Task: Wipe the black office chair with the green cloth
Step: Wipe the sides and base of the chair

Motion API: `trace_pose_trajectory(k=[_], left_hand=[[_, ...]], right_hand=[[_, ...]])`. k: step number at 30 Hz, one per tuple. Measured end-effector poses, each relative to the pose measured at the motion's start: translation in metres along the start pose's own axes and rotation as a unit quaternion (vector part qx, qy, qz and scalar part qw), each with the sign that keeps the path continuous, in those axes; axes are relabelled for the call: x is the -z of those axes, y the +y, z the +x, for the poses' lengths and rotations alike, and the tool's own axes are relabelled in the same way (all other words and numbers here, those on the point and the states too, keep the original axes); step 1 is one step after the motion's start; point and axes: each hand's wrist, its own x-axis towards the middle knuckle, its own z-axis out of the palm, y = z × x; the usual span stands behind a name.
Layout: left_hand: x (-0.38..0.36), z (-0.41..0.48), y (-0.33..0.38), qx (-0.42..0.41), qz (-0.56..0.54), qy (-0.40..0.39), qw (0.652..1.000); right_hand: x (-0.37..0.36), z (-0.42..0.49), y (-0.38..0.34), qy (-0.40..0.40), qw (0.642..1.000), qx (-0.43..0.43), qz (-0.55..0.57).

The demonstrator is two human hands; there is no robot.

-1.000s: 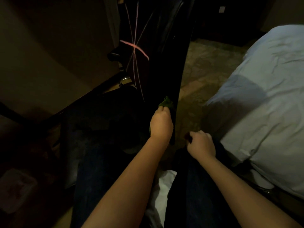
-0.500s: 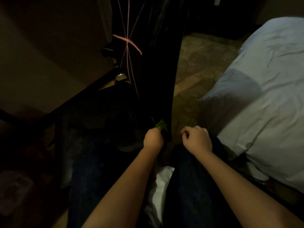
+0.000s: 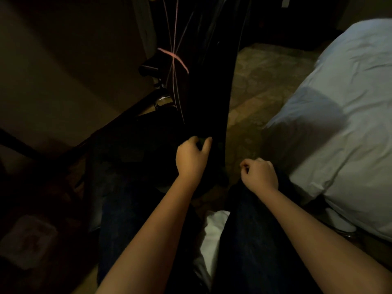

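Nearest the camera, the right hand (image 3: 259, 176) is seen curled into a fist on the dark trousers (image 3: 250, 240) at the right knee, and no object is seen within it. A little farther on and to its left, the left hand (image 3: 192, 159) is held against the lower end of the black office chair (image 3: 209, 92), thumb and fingers bent into a half-open curl. The green cloth cannot be made out in the dim light, so whether it is held there cannot be told. The left hand is judged the nearer to the work. From it the chair's dark panel lies directly ahead, its long axis running away and upward, so a stroke would be carried outward along that line. Pink cord (image 3: 174, 58) is crossed over the panel farther up. A pale bed (image 3: 339, 102) lies at the right. No brand, label or writing can be read.
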Motion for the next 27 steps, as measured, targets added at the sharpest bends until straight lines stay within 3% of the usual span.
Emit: trace_pose_trajectory(k=[4,10,16,27], left_hand=[[0.012,0.008,0.036,-0.048,-0.105,0.064,0.991],[0.017,0.014,0.059,-0.149,0.023,0.13,0.98],[0.022,0.018,0.074,-0.205,0.028,0.168,0.964],[-0.009,0.012,0.056,-0.194,0.075,0.18,0.962]], right_hand=[[-0.001,0.001,0.005,-0.025,1.0,-0.005,-0.004],[0.0,0.001,0.01,-0.038,0.998,-0.03,0.037],[0.0,0.001,0.007,-0.012,0.998,-0.025,0.059],[-0.003,0.003,0.006,-0.033,0.999,-0.034,0.014]])
